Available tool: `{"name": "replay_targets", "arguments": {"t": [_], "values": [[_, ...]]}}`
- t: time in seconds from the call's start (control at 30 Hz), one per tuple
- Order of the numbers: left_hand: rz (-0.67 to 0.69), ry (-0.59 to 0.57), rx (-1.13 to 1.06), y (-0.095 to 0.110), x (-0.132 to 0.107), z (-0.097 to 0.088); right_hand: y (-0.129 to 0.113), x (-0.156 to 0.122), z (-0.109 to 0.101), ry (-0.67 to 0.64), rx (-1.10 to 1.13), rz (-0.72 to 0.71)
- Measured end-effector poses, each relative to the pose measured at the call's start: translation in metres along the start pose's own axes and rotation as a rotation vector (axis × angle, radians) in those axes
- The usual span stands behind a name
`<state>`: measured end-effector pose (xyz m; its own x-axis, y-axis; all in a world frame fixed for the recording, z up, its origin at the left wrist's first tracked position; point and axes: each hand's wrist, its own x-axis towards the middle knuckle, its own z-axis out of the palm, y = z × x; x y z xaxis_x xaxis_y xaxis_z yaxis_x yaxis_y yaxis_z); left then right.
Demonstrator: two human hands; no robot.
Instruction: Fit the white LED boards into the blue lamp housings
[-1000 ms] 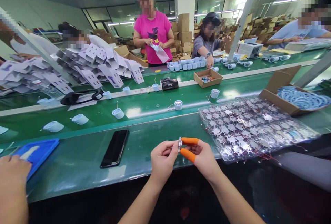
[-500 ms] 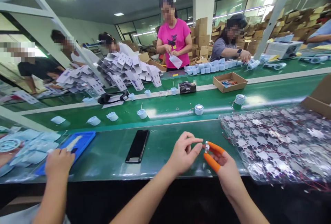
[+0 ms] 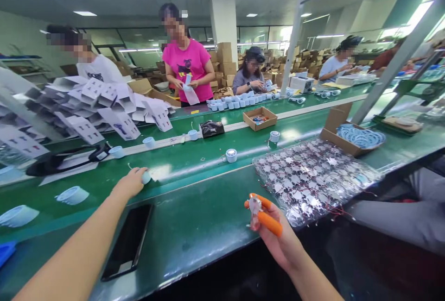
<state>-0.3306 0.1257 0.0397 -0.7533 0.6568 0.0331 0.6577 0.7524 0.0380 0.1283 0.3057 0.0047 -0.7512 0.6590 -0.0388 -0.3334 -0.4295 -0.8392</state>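
One pinch, one reach

The right hand (image 3: 274,232) holds a small white-and-metal fitting (image 3: 255,205) up at the near edge of the tabletop (image 3: 194,231), just beside a clear bag of star-shaped circuit boards (image 3: 313,178) trailing thin red wires. Its grip is clamped on the fitting, with the thumb and a fingertip pressed together, both in orange finger cots (image 3: 268,222). The fitting's exact form is too small to tell.

The left hand (image 3: 130,183) stretches across the tabletop to the green conveyor belt (image 3: 181,171). Its fingertips touch a pale blue cup (image 3: 146,178) on the belt, but I cannot tell whether that grip is closed on it. A black phone (image 3: 127,241) lies on the tabletop under that forearm.

More cups sit along the belt, one upright (image 3: 231,155) ahead of the bag and one on its side (image 3: 72,195) at left. Farther along are a small cardboard tray (image 3: 260,118) of mixed parts and, past the bag, a box of blue coils (image 3: 359,136). A heap of folded printed cards (image 3: 100,102) rises across the belt. Beyond it, a person in a pink T-shirt (image 3: 187,65) holds a clear sleeve (image 3: 190,95), and another person (image 3: 248,72) works behind a row of cups (image 3: 222,103).
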Motion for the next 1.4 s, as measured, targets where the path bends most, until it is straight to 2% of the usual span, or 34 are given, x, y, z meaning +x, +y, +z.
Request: {"name": "replay_targets", "arguments": {"t": [0.07, 0.13, 0.23, 0.3, 0.37, 0.5, 0.6, 0.67, 0.8, 0.97, 1.07, 1.17, 1.27, 1.4], "values": [[0.009, 0.010, 0.023, 0.006, -0.001, 0.005, -0.005, -0.002, -0.004, 0.003, -0.235, -0.131], [0.094, 0.040, 0.030, 0.026, -0.012, 0.010, -0.014, -0.006, -0.004, -0.022, -0.483, -0.309], [0.279, 0.049, -0.073, 0.071, -0.051, 0.021, -0.025, -0.010, 0.001, -0.082, -0.730, -0.516], [0.322, 0.014, -0.221, 0.103, -0.084, 0.030, -0.024, -0.009, 0.008, -0.075, -0.775, -0.539], [0.327, 0.003, -0.366, 0.131, -0.114, 0.038, -0.012, -0.005, 0.014, 0.009, -0.736, -0.458], [0.301, -0.018, -0.554, 0.175, -0.153, 0.049, 0.033, 0.011, 0.027, 0.151, -0.369, -0.071], [0.168, -0.075, -0.676, 0.199, -0.168, 0.056, 0.059, 0.021, 0.038, 0.169, -0.091, 0.164], [0.061, -0.131, -0.740, 0.212, -0.175, 0.064, 0.067, 0.024, 0.041, 0.203, -0.073, 0.204], [-0.063, -0.187, -0.791, 0.229, -0.187, 0.082, 0.065, 0.027, 0.037, 0.195, -0.281, 0.101], [-0.112, -0.068, -0.747, 0.240, -0.202, 0.086, 0.055, 0.024, 0.028, 0.132, -0.491, 0.137], [-0.051, 0.018, -0.784, 0.240, -0.206, 0.086, 0.050, 0.019, 0.026, 0.129, -0.662, 0.127], [0.038, 0.032, -0.928, 0.235, -0.205, 0.087, 0.051, 0.013, 0.023, 0.111, -0.825, 0.051], [0.103, 0.045, -0.986, 0.230, -0.202, 0.088, 0.058, 0.010, 0.016, 0.064, -0.989, -0.113], [0.228, 0.078, -0.931, 0.221, -0.198, 0.084, 0.066, 0.009, 0.008, 0.024, -1.122, -0.356]]}}
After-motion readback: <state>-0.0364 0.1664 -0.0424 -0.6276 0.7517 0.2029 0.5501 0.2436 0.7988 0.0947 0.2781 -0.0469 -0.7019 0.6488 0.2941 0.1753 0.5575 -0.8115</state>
